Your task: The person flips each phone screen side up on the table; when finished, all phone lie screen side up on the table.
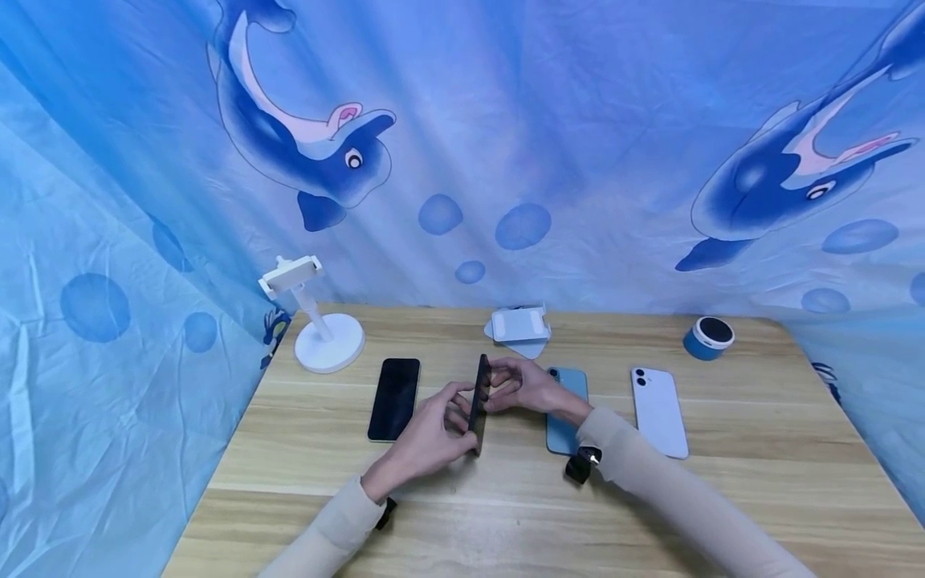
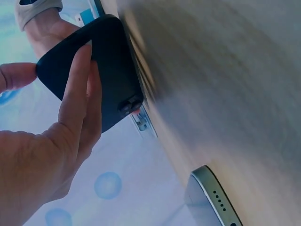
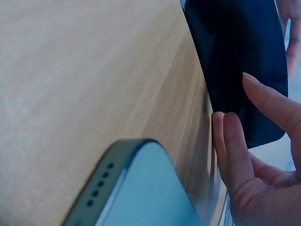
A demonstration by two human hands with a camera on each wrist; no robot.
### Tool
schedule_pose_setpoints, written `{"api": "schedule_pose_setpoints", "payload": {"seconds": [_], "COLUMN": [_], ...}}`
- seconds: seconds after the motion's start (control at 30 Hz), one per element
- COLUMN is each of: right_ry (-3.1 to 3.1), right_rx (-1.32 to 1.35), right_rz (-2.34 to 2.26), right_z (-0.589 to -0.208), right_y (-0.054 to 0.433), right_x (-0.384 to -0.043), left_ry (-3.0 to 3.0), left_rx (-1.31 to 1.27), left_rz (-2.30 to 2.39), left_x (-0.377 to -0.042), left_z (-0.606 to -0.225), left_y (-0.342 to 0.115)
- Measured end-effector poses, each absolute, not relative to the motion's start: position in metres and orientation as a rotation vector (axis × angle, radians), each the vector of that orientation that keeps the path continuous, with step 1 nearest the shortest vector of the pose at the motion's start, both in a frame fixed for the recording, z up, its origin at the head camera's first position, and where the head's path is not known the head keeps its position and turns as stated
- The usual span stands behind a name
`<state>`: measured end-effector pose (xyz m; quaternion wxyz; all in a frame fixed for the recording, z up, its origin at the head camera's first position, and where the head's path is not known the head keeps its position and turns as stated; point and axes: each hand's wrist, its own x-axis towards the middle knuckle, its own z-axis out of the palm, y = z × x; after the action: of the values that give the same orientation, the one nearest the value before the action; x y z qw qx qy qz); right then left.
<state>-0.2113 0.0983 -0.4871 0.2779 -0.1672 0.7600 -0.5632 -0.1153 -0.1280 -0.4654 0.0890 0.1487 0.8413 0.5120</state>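
Stand, white, left of centre in the head view: round base flat on the table, stem leaning up and left, clamp-like holder on top. Folding stand, pale, just above the middle, plate tilted, close to the table's far edge. Cylinder, blue with white rim and dark top, at right, near the same edge.

Dark phone at the frame's centre, tipped up on a long edge between both hands, cameras toward the left one. Left hand pinching it, thumb at an edge, fingers along the back; right hand pinching it too, thumb on the glass, fingertips at the lower edge. Whether touching the wood below, cannot tell.

Strips of wood on either side, then black phone face up to the left, blue phone back up to the right, partly under the right wrist, and white phone farther right, back up. Beige sleeves slanting in from the bottom edge.

Tabletop of light grain, sides spreading toward the lower corners. Behind and at left, creased blue curtain printed with dolphins at upper left and upper right.
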Motion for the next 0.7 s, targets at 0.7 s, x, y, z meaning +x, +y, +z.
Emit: {"api": "schedule_pose_setpoints", "payload": {"seconds": [0.7], "right_ry": [2.255], "right_rx": [-0.288], "right_rz": [-1.414], "right_z": [-0.4837], "right_y": [0.0921], "right_x": [-0.2019], "left_ry": [2.592], "left_rx": [0.317], "left_rz": [1.486], "left_x": [-0.1180], "left_z": [-0.4678], "left_y": [-0.1366]}}
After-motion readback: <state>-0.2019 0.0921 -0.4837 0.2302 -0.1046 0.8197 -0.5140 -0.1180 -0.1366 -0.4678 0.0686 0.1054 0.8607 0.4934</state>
